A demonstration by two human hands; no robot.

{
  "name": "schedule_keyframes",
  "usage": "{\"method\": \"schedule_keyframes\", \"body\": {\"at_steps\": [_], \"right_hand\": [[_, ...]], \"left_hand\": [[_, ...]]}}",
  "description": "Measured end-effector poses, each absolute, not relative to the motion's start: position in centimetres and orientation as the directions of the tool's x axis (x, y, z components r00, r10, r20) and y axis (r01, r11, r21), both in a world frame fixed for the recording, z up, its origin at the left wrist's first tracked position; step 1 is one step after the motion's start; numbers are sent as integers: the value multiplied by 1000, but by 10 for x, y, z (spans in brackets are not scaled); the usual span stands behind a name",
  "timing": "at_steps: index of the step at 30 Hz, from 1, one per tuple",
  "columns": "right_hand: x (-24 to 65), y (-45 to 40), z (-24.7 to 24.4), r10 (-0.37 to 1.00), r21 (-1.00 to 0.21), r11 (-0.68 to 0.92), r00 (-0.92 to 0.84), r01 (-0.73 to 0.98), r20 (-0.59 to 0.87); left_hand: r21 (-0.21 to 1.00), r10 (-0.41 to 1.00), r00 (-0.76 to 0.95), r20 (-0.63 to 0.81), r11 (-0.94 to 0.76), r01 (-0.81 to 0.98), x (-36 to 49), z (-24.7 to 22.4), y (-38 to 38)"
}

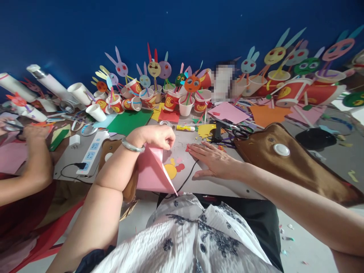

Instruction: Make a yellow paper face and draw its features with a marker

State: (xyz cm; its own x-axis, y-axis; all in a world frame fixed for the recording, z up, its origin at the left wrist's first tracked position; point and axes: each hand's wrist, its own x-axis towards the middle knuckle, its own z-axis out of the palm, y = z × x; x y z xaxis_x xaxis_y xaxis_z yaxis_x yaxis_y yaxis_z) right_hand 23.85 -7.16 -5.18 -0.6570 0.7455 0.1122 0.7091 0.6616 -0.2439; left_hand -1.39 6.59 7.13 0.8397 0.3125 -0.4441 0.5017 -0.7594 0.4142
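A sheet of pink paper [152, 170], partly folded over, stands under my left hand [159, 137], whose curled fingers grip its upper edge. My right hand [209, 157] lies flat on the table with its fingers stretched out, the fingertips by small red paper scraps [187, 148]. Between the two hands lie a yellow paper circle [171, 171] and some red cut-out pieces [180, 167]. Just beyond them rest a yellow glue stick [185, 128] and a pair of black scissors [240, 132].
Paper cups with rabbit-faced figures [186, 108] line the blue wall. A power strip [92, 151] and green paper [132, 121] are to the left, a brown hot-water bag [267, 163] to the right. Another person's arm [36, 159] works at far left. A black cable [188, 176] crosses the table.
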Motion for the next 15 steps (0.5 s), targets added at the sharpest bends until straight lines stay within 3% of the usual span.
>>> {"method": "schedule_keyframes", "body": {"at_steps": [4, 10, 15], "right_hand": [[229, -68, -51, 730, -255, 676, -675, 691, 105], [217, -62, -45, 719, -270, 683, -689, 678, 89], [222, -57, -35, 736, -355, 662, -662, 660, 143]], "left_hand": [[462, 276, 858, -434, -749, 475, -13, 72, 67], [400, 301, 834, -462, -769, 499, -10, 74, 66], [364, 320, 823, -470, -779, 511, -9, 76, 63]]}}
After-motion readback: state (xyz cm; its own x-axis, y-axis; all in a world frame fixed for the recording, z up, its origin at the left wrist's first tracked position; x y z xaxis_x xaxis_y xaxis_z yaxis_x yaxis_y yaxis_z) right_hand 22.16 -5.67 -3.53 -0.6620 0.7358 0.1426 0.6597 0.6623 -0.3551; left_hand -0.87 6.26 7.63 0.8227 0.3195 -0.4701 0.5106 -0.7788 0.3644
